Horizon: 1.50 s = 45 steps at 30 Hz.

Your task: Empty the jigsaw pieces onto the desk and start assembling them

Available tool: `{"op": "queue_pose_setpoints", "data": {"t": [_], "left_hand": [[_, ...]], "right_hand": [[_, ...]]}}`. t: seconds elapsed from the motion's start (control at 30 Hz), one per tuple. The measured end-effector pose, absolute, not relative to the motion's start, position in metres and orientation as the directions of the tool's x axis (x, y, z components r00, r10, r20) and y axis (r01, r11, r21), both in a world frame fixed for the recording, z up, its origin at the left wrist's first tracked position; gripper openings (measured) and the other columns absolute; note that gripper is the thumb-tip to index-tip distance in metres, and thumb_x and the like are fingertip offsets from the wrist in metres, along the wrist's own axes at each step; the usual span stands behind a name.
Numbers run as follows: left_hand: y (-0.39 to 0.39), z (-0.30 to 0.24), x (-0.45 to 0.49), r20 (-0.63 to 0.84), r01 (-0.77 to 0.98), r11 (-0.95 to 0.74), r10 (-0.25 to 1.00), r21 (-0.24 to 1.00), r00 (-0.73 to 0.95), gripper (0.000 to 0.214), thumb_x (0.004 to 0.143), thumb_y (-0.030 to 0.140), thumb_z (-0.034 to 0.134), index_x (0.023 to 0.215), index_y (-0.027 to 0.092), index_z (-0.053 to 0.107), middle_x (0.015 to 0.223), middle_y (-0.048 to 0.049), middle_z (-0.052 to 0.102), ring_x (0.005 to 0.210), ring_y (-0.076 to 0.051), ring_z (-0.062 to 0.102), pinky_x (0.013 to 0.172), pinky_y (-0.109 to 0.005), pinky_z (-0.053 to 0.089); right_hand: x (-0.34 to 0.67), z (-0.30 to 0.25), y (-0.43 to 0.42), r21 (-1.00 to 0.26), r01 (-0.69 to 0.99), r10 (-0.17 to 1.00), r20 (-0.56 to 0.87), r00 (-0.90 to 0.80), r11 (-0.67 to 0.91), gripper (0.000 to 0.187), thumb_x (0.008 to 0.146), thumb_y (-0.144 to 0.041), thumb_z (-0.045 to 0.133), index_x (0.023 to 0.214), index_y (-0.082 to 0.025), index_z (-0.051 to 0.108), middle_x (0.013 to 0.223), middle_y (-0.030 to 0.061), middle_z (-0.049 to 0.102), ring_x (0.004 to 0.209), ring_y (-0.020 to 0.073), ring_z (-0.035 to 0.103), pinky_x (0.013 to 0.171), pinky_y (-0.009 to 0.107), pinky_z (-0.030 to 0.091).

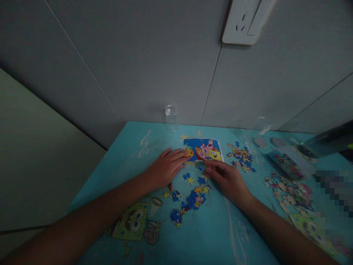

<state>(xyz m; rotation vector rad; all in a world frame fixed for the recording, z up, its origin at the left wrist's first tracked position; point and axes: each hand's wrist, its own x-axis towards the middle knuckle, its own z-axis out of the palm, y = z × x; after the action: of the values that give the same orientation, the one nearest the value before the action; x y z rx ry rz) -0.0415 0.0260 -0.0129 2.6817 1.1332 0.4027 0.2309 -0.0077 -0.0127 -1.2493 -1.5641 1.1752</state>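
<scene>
A small cartoon picture card (202,147) lies near the back of the table. My left hand (168,167) rests flat and open, its outstretched fingertips on the card's left side. At the card's lower right edge, my right hand (224,178) is closed, thumb and forefinger nearly together; whatever is between them is hidden. Loose jigsaw pieces (189,176) lie between the hands. Closer to me, several blue and yellow pieces form a joined-looking cluster (194,198). Another heap of jigsaw pieces (242,156) lies right of the card.
A clear plastic cylinder (171,117) stands by the wall. To the right are round lids (260,142), a picture box (288,163) and another pile of pieces (291,193). A dark sleeve (331,138) reaches in there. The blue tablecloth (121,154) carries printed cartoon figures.
</scene>
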Motion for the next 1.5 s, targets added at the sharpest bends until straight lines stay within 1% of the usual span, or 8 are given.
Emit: {"op": "queue_pose_setpoints", "data": {"t": [0.4, 0.5, 0.6, 0.77, 0.9, 1.23, 1.37, 1.5], "left_hand": [[0.025, -0.008, -0.040, 0.149, 0.680, -0.679, 0.729, 0.277, 0.668, 0.040, 0.107, 0.027, 0.037, 0.145, 0.031, 0.047, 0.157, -0.0004, 0.042, 0.148, -0.021, 0.034, 0.122, -0.050, 0.024], [0.026, -0.009, -0.040, 0.159, 0.675, -0.685, 0.725, 0.275, 0.671, 0.040, 0.106, 0.026, 0.037, 0.145, 0.030, 0.048, 0.157, -0.0013, 0.042, 0.148, -0.022, 0.035, 0.122, -0.050, 0.024], [0.026, -0.011, -0.041, 0.180, 0.663, -0.694, 0.716, 0.279, 0.674, 0.040, 0.106, 0.025, 0.038, 0.145, 0.030, 0.048, 0.156, -0.0024, 0.044, 0.147, -0.022, 0.036, 0.122, -0.051, 0.024], [0.026, -0.011, -0.041, 0.201, 0.661, -0.694, 0.717, 0.285, 0.667, 0.041, 0.105, 0.024, 0.039, 0.144, 0.029, 0.049, 0.154, -0.0033, 0.046, 0.146, -0.022, 0.037, 0.121, -0.050, 0.026], [0.026, -0.012, -0.040, 0.196, 0.666, -0.688, 0.723, 0.288, 0.662, 0.040, 0.105, 0.024, 0.040, 0.144, 0.030, 0.050, 0.155, -0.0025, 0.046, 0.147, -0.022, 0.036, 0.122, -0.051, 0.025], [0.028, -0.017, -0.041, 0.210, 0.659, -0.692, 0.719, 0.295, 0.662, 0.041, 0.105, 0.024, 0.040, 0.146, 0.030, 0.048, 0.155, -0.0030, 0.045, 0.146, -0.022, 0.037, 0.121, -0.051, 0.026], [0.027, -0.015, -0.040, 0.207, 0.658, -0.693, 0.718, 0.295, 0.664, 0.042, 0.105, 0.023, 0.041, 0.145, 0.031, 0.048, 0.156, -0.0021, 0.045, 0.147, -0.022, 0.036, 0.121, -0.051, 0.026], [0.026, -0.012, -0.040, 0.211, 0.655, -0.689, 0.722, 0.310, 0.659, 0.041, 0.105, 0.024, 0.040, 0.145, 0.030, 0.049, 0.154, -0.0028, 0.046, 0.146, -0.022, 0.037, 0.121, -0.050, 0.027]], "right_hand": [[0.236, -0.006, -0.001, -0.762, 0.497, 0.902, 0.273, -0.335, 0.415, 0.019, 0.097, -0.025, 0.056, 0.106, -0.025, 0.074, 0.103, 0.0061, 0.071, 0.091, 0.0205, 0.068, 0.080, 0.034, 0.055], [0.238, -0.005, 0.005, -0.683, 0.525, 0.854, 0.318, -0.412, 0.508, 0.029, 0.098, -0.021, 0.051, 0.119, -0.026, 0.071, 0.117, 0.0082, 0.069, 0.107, 0.0236, 0.066, 0.095, 0.040, 0.054], [0.239, -0.004, 0.005, -0.634, 0.595, 0.869, 0.352, -0.348, 0.495, 0.035, 0.099, -0.022, 0.049, 0.129, -0.026, 0.066, 0.122, 0.0093, 0.069, 0.110, 0.0254, 0.066, 0.098, 0.043, 0.052], [0.233, 0.000, -0.007, -0.570, 0.714, 0.912, 0.299, -0.281, 0.407, 0.019, 0.097, -0.032, 0.058, 0.105, -0.024, 0.074, 0.100, 0.0088, 0.072, 0.091, 0.0253, 0.068, 0.085, 0.041, 0.055], [0.225, 0.000, -0.012, -0.495, 0.768, 0.909, 0.302, -0.286, 0.406, 0.020, 0.092, -0.034, 0.067, 0.107, -0.023, 0.074, 0.100, 0.0104, 0.070, 0.094, 0.0279, 0.065, 0.088, 0.044, 0.053], [0.222, -0.006, -0.003, -0.540, 0.623, 0.824, 0.350, -0.445, 0.566, 0.024, 0.095, -0.019, 0.060, 0.113, -0.026, 0.075, 0.110, 0.0060, 0.074, 0.101, 0.0248, 0.066, 0.095, 0.044, 0.051], [0.222, -0.008, -0.004, -0.581, 0.613, 0.844, 0.338, -0.417, 0.535, 0.035, 0.096, -0.016, 0.056, 0.126, -0.027, 0.069, 0.114, 0.0065, 0.073, 0.103, 0.0251, 0.066, 0.096, 0.045, 0.052], [0.224, -0.009, -0.004, -0.611, 0.615, 0.867, 0.337, -0.367, 0.498, 0.027, 0.095, -0.022, 0.060, 0.118, -0.026, 0.073, 0.116, 0.0086, 0.071, 0.107, 0.0261, 0.066, 0.098, 0.046, 0.053]]}}
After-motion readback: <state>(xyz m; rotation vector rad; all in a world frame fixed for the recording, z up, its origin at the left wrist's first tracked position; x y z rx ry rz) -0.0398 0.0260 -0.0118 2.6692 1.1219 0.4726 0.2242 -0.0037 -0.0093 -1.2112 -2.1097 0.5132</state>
